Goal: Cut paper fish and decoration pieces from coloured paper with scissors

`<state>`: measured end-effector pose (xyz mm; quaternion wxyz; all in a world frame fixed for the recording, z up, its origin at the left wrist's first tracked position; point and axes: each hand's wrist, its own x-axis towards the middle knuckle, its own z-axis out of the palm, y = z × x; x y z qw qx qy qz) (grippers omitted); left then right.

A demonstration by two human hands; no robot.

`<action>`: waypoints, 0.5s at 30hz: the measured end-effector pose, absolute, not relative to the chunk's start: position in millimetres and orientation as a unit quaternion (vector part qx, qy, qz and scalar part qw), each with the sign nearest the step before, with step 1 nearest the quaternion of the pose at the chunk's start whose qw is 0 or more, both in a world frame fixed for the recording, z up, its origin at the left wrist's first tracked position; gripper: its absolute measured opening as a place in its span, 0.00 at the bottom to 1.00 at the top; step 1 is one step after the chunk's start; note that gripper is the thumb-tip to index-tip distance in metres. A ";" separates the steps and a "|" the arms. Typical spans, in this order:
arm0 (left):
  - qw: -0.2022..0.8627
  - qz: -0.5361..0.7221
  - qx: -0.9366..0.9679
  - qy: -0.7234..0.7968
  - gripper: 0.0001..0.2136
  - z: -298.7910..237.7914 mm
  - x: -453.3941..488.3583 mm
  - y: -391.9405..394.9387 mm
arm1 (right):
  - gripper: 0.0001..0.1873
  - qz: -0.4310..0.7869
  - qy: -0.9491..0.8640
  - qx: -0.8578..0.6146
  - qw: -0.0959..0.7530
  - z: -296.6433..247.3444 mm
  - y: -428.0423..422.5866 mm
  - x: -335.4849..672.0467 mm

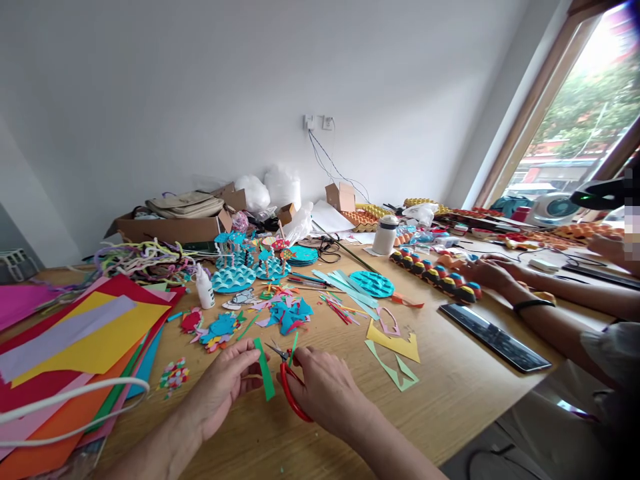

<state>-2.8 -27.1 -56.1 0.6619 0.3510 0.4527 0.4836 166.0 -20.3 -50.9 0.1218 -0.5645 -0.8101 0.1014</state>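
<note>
Between the thumb and fingers of my left hand point(233, 373) is a strip of green paper point(265, 370), held upright. My right hand point(327, 383) grips a pair of red-handled scissors point(291, 387), whose blades point up and left close to the strip. A thin green paper sliver point(293, 345) stands by the right hand's fingers; whether they pinch it I cannot tell. Beyond my hands lie blue paper cutouts point(286, 315) and a heap of small colored dots point(174, 375). A white glue bottle point(205, 288) stands behind the left hand.
Colored paper sheets point(90, 333) are stacked at left, a white cable over them. Paper offcuts point(395, 341) and a dark tablet point(493, 337) lie to the right. A co-worker's hands point(493, 277) touch a painted egg-carton strip point(433, 277). A white bottle point(385, 235) stands farther back.
</note>
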 end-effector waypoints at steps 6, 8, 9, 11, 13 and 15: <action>0.650 0.481 0.352 0.471 0.04 -60.0 -6.4 -27.4 | 0.17 0.093 -0.810 -0.566 0.122 -51.8 -16.2 166.5; 0.650 0.486 0.343 0.473 0.04 -59.4 -7.2 -26.5 | 0.18 0.184 -0.801 -0.557 0.120 -49.0 -10.6 171.2; 0.651 0.487 0.341 0.472 0.05 -58.8 -7.5 -26.1 | 0.20 0.257 -0.789 -0.543 0.125 -48.1 -7.2 174.3; 0.652 0.489 0.340 0.469 0.05 -57.4 -7.8 -25.3 | 0.24 0.447 -0.739 -0.484 0.142 -48.9 0.1 181.0; 0.654 0.490 0.338 0.467 0.05 -56.2 -7.6 -24.7 | 0.28 0.622 -0.655 -0.397 0.161 -54.0 6.7 186.5; 0.652 0.488 0.337 0.472 0.04 -55.7 -6.9 -24.2 | 0.29 0.723 -0.579 -0.329 0.186 -61.4 11.8 189.5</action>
